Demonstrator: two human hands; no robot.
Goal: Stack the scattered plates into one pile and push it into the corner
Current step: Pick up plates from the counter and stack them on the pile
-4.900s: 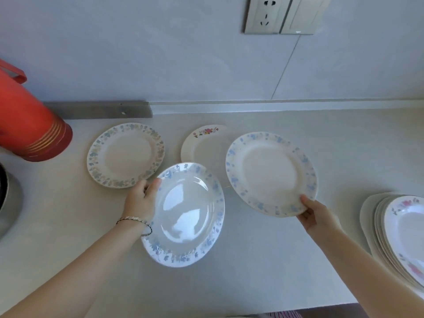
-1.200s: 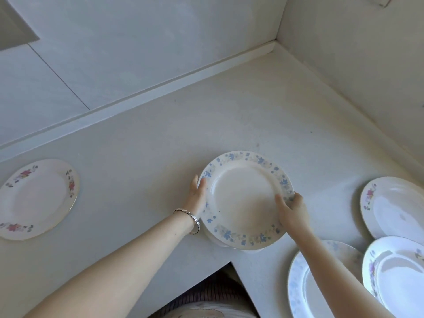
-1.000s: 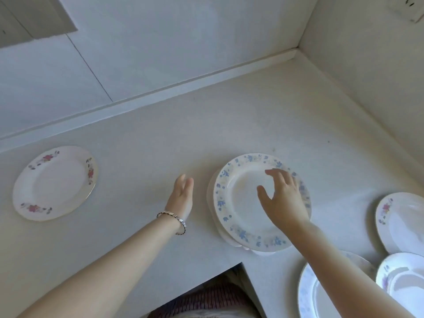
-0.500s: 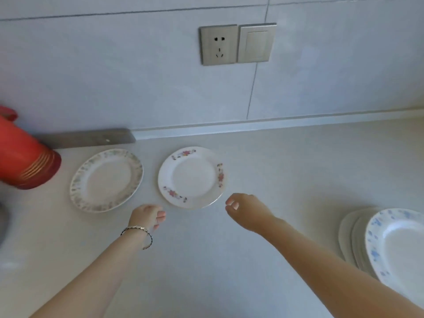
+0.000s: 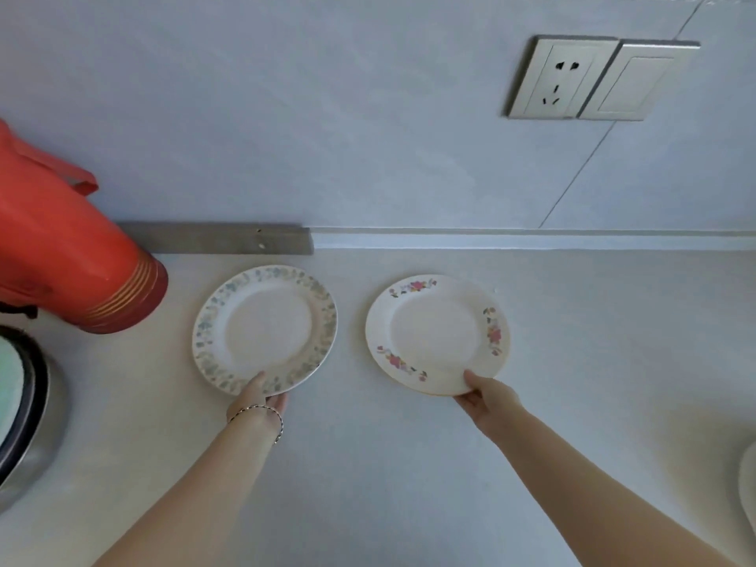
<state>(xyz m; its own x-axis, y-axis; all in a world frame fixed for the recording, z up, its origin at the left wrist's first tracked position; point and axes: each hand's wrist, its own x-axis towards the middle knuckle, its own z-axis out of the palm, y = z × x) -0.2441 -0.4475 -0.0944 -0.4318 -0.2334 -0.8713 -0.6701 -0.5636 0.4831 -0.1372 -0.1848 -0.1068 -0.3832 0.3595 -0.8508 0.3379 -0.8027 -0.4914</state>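
Two plates lie side by side on the pale counter near the back wall. The left plate (image 5: 265, 330) has a grey-blue leafy rim; my left hand (image 5: 257, 403) pinches its near edge, thumb on top and fingers under the rim. The right plate (image 5: 437, 333) is white with pink flowers; my right hand (image 5: 486, 396) grips its near edge the same way. A sliver of the plate pile (image 5: 748, 484) shows at the right frame edge.
A red thermos (image 5: 61, 263) leans at the left, close to the leafy plate. A metal pot (image 5: 28, 407) sits at the left edge. A wall socket and switch (image 5: 601, 77) are high on the back wall. A grey metal strip (image 5: 212, 238) runs along the wall base.
Both hands have reached forward from hovering empty and taken hold of the near edges of the two plates. The view has turned left, so the pile has slid almost out of frame.
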